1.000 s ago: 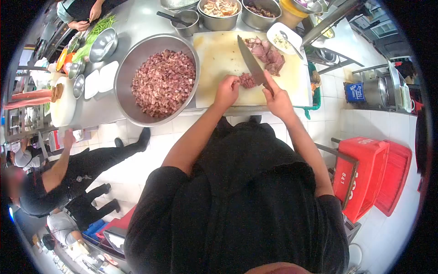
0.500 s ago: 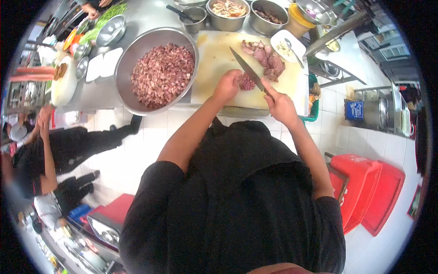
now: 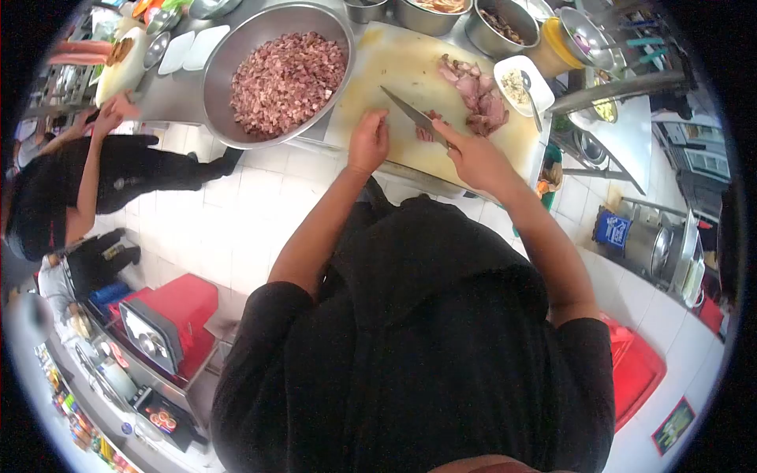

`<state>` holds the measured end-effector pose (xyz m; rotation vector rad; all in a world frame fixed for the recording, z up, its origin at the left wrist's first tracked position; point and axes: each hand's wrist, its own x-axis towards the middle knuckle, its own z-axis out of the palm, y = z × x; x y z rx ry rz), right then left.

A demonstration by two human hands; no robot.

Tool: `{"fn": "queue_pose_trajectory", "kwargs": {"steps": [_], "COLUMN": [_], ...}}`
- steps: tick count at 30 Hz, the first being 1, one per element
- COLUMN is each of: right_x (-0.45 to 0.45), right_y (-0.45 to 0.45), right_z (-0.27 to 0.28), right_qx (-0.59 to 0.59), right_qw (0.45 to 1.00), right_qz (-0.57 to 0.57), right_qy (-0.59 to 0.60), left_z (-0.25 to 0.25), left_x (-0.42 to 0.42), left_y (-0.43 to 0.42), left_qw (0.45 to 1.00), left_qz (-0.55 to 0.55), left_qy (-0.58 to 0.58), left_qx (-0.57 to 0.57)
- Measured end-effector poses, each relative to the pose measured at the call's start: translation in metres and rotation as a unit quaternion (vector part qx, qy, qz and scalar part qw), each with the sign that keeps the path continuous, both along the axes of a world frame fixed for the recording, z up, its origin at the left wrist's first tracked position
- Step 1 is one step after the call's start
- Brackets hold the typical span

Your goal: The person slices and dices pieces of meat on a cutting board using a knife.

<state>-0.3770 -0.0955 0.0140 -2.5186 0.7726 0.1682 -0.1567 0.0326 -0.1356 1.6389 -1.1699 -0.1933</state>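
My right hand (image 3: 479, 160) grips a kitchen knife (image 3: 410, 109), its blade pointing to the upper left over the cutting board (image 3: 378, 67). Some small cut meat (image 3: 426, 132) lies under and beside the blade, partly covered by it. My left hand (image 3: 369, 142) hovers at the board's near left part, fingers curled in and closed, apart from the knife and meat; nothing shows in it. Larger meat pieces (image 3: 482, 102) lie on the right side of the board. Left of the board, a big metal bowl (image 3: 214, 94) holds a heap of diced meat (image 3: 285, 83).
A white dish (image 3: 509, 67) with chopped pale bits and a spoon (image 3: 535, 114) stands at the board's right edge. Metal pots (image 3: 473, 35) line the back. White trays (image 3: 177, 51) sit left of the bowl. Another person (image 3: 98, 173) works at the left. A red bin (image 3: 177, 307) is behind.
My left hand has moved left, away from the cut meat. The knife has tipped lower toward the board beside the meat. The camera view has shifted.
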Motion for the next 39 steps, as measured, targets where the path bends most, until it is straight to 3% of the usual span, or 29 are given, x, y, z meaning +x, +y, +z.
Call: {"fn": "queue_pose_trajectory", "kwargs": {"steps": [2, 5, 9, 10, 13, 16, 18, 22, 25, 31, 34, 37, 39], "right_x": [-0.008, -0.023, -0.001, 0.003, 0.016, 0.019, 0.008, 0.016, 0.022, 0.013, 0.019, 0.013, 0.011], "right_y": [0.005, 0.011, -0.005, -0.009, -0.009, 0.006, 0.021, 0.015, 0.000, 0.036, 0.029, 0.006, -0.016], "right_z": [-0.031, -0.085, -0.048, -0.045, -0.021, -0.012, -0.045, -0.040, -0.046, -0.063, -0.046, -0.049, -0.040], "right_qx": [0.003, -0.024, 0.001, 0.010, 0.025, 0.042, 0.061, 0.050, -0.009, 0.064, 0.074, 0.000, 0.015], "right_qw": [0.999, 0.997, 0.999, 0.996, 0.997, 0.999, 0.997, 0.998, 0.992, 0.993, 0.992, 0.981, 0.993], "right_qz": [-0.011, -0.001, 0.013, 0.031, 0.018, -0.017, -0.043, -0.048, -0.004, -0.081, -0.097, -0.055, -0.062], "right_qy": [0.032, -0.080, -0.034, -0.085, -0.068, 0.008, 0.013, 0.004, -0.126, -0.063, -0.044, -0.185, -0.097], "left_z": [0.001, -0.001, -0.002, -0.004, -0.008, -0.008, -0.009, -0.013, -0.009, -0.009, -0.012, -0.009, -0.006], "left_x": [0.000, -0.004, -0.005, -0.007, -0.007, -0.002, -0.004, -0.009, -0.004, -0.005, -0.003, 0.005, 0.002], "left_y": [-0.002, -0.003, -0.002, 0.001, -0.003, -0.006, -0.003, 0.003, -0.002, 0.001, 0.001, -0.003, 0.000], "left_qw": [0.999, 0.998, 0.997, 0.996, 0.993, 0.991, 0.990, 0.992, 0.994, 0.994, 0.995, 0.997, 0.997], "left_qz": [0.029, 0.051, 0.073, 0.082, 0.104, 0.122, 0.124, 0.116, 0.102, 0.093, 0.084, 0.072, 0.066], "left_qy": [-0.026, -0.029, 0.003, 0.016, 0.043, 0.052, 0.059, 0.054, 0.042, 0.031, 0.038, 0.030, 0.019], "left_qx": [-0.012, -0.008, -0.001, -0.012, -0.039, -0.035, -0.034, -0.020, -0.019, -0.039, -0.024, -0.025, -0.032]}}
